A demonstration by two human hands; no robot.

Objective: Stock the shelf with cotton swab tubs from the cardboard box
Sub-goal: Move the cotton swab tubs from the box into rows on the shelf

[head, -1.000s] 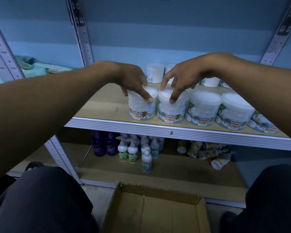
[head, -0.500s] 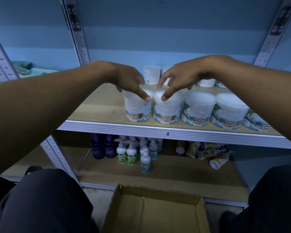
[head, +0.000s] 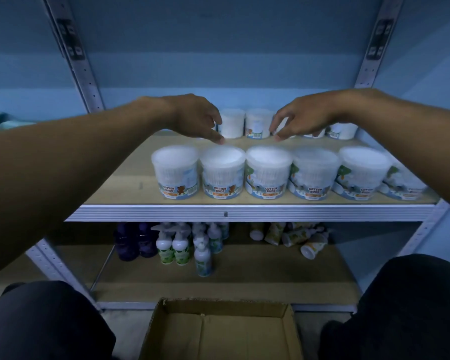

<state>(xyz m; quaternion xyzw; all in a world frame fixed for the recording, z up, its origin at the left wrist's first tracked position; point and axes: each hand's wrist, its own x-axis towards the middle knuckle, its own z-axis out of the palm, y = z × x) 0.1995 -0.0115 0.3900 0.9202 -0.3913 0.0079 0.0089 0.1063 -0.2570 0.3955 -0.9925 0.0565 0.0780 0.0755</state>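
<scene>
Several clear cotton swab tubs with white lids stand in a front row on the wooden shelf (head: 130, 183); the leftmost tub (head: 176, 172) and its neighbour (head: 222, 172) sit side by side. More tubs (head: 233, 123) stand in a back row. My left hand (head: 199, 119) hovers above and behind the second tub, fingers apart, holding nothing. My right hand (head: 302, 118) hovers over the gap between the rows, fingers spread and empty. The open cardboard box (head: 218, 331) lies on the floor below, with no tubs visible inside.
The lower shelf holds purple bottles (head: 130, 242), white pump bottles (head: 179, 245) and toppled tubes (head: 296, 236). Grey metal uprights (head: 86, 74) frame the bay. My dark-clad knees (head: 44, 320) flank the box. Packets (head: 0, 120) lie in the bay to the left.
Both hands have lifted off the two tubs' lids and drawn apart. The view has shifted, so a further tub shows at the left end of the front row.
</scene>
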